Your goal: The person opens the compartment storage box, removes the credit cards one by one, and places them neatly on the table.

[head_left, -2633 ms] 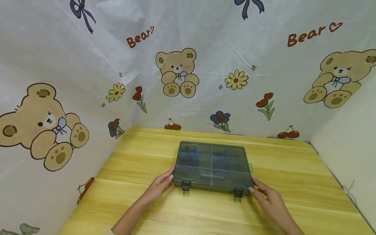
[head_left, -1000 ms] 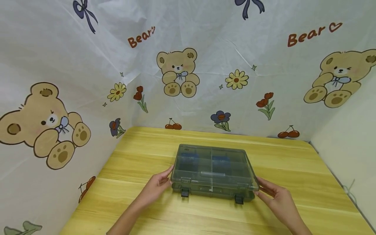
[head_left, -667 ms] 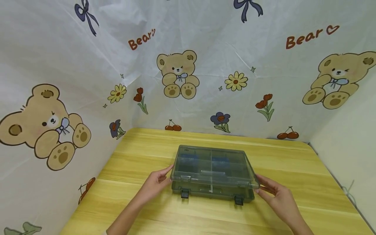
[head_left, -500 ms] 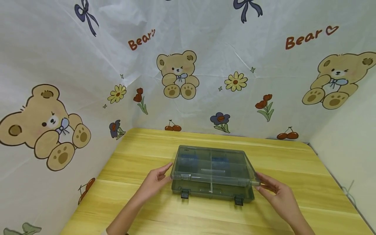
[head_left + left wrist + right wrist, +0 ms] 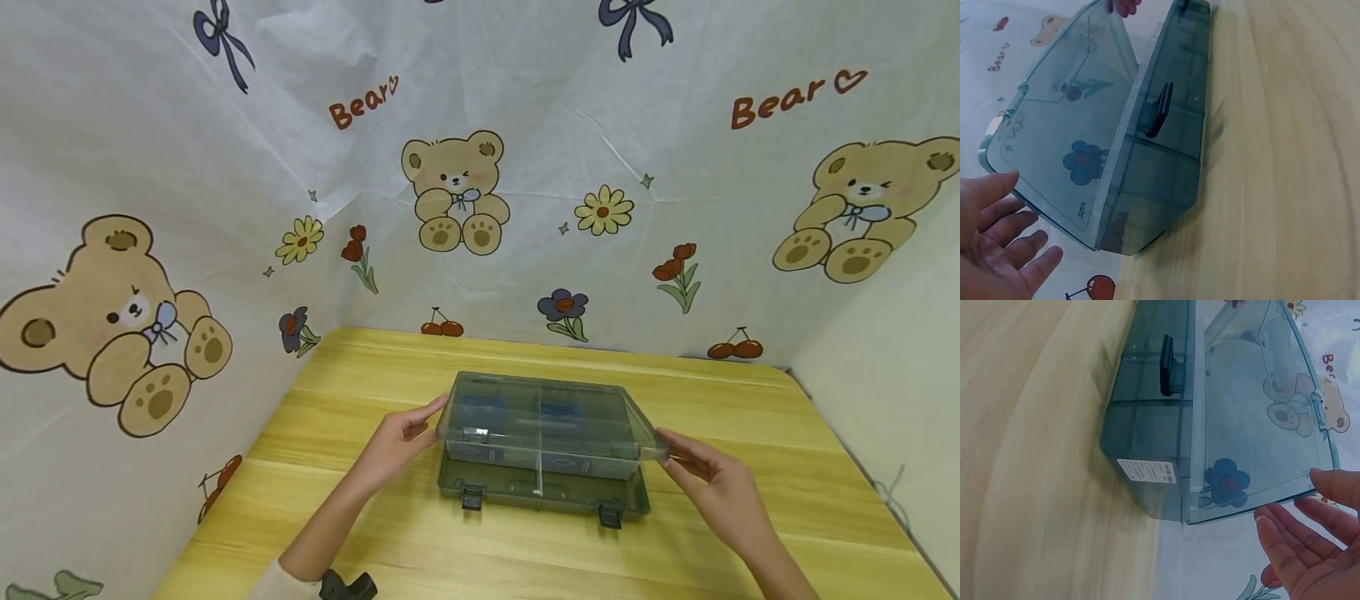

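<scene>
A smoky see-through storage box with compartments stands on the table, two dark latches [image 5: 472, 497] hanging down at the front of its base [image 5: 592, 487]. Its hinged lid [image 5: 517, 417] is tilted up at the front, apart from the base. My left hand [image 5: 397, 442] holds the lid's left front corner, thumb [image 5: 999, 187] at the edge and the other fingers spread along the side. Opposite it, my right hand [image 5: 716, 492] holds the right front corner between thumb [image 5: 1335, 486] and fingers. Blue shapes show dimly through the lid.
Light wood-grain table [image 5: 360, 367] surrounds the box. A white cloth backdrop [image 5: 525, 100] printed with bears and flowers rises behind and at the left. A black device [image 5: 348, 586] sits at the left wrist. A white label [image 5: 1147, 470] is on the box's side.
The lid has gone from closed to raised at its front edge, with both hands rising along with it. The gap above the base has widened; the base stays on the table.
</scene>
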Demonstrator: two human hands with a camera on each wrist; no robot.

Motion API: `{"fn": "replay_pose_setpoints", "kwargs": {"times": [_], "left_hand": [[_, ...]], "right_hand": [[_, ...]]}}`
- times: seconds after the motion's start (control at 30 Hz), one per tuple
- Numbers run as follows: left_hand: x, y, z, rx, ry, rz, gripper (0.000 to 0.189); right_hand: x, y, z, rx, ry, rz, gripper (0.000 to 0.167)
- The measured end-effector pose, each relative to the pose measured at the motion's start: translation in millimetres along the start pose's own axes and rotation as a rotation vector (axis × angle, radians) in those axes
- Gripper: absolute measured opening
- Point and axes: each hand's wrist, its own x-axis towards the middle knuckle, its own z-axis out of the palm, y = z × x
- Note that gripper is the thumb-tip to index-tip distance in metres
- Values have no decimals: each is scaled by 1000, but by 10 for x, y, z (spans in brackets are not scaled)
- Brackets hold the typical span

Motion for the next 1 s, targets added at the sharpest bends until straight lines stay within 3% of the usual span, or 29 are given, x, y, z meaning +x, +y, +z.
{"fn": "replay_pose_setpoints", "kwargs": {"times": [0.4, 0.63, 1.0], "left_hand": [[158, 67, -60, -39, -10, 11, 47], [161, 99, -82, -13, -1, 12, 46], [142, 187, -136, 37, 10, 32, 42]], "right_hand": [[119, -24, -73, -38, 33, -94, 34], [136, -39, -92, -57, 60, -86, 32], [235, -103, -155, -34, 83, -137, 30]]}}
